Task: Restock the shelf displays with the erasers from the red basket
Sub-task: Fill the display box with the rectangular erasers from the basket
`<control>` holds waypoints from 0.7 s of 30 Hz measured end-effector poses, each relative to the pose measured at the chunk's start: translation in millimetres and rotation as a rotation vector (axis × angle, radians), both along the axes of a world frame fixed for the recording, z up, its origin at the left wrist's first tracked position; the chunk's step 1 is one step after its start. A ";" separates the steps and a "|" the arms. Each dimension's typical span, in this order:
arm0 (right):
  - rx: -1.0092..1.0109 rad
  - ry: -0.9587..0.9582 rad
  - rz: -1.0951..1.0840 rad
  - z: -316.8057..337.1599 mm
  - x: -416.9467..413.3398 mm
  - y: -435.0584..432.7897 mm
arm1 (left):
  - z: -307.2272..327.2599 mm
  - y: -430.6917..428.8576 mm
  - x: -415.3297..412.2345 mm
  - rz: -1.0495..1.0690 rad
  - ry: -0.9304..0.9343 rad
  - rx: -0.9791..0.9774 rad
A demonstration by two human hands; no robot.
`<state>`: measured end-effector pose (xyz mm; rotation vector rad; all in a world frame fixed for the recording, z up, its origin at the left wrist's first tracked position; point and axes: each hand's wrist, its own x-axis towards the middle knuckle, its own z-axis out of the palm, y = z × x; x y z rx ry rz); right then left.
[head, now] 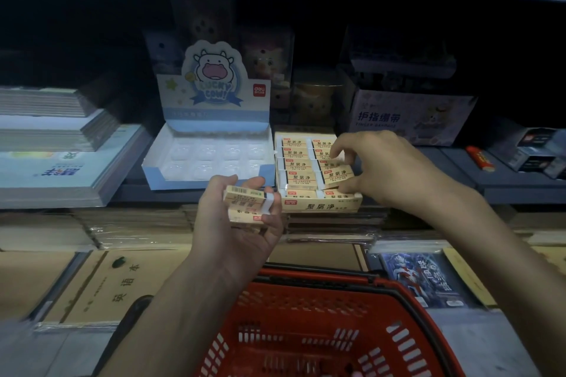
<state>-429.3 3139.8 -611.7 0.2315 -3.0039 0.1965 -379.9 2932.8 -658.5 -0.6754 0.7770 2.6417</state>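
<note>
- The right grip is partly closed: thumb below and fingertips above pinch a single eraser, which is held tilted over the right-hand column of the display box and is not yet lying flat.
- The left grip is palm up just beside the box's near left corner. Its fingers are curled round a small stack of spare erasers, two or three; the exact count is hard to tell.
- Handling, as a judgement: each piece should be light and firm, a rubber block in a paper sleeve, and not fragile. The sleeve is smooth and may slide along the block, so the long edges of the sleeve look the best place to hold. A light pinch should do, and a fingertip can press the piece level.
- Looks: a cream-yellow sleeve with a small red logo, dark Chinese characters and the words "2B ERASER". There is a barcode on the reverse, and white rubber shows at one end.
- The display box matches in colour and sits on the shelf. It holds two columns of erasers lying label up, so it looks nearly full.
- The red basket sits below, close to the person. It is too dim to tell what stock remains in it.
</note>
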 end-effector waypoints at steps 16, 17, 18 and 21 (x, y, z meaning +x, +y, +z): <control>0.104 0.065 0.016 -1.3 7.6 -7.8 | 1.1 0.9 3.2 -0.032 0.029 -0.057; 0.103 0.067 0.019 -2.2 7.5 -8.2 | 1.4 0.7 3.2 -0.040 0.043 -0.067; 0.103 0.069 0.024 -2.6 8.0 -8.5 | 1.7 0.7 3.2 -0.043 0.056 -0.080; 0.070 0.092 0.058 -1.7 10.6 -10.6 | 2.5 1.8 2.2 -0.022 0.090 -0.128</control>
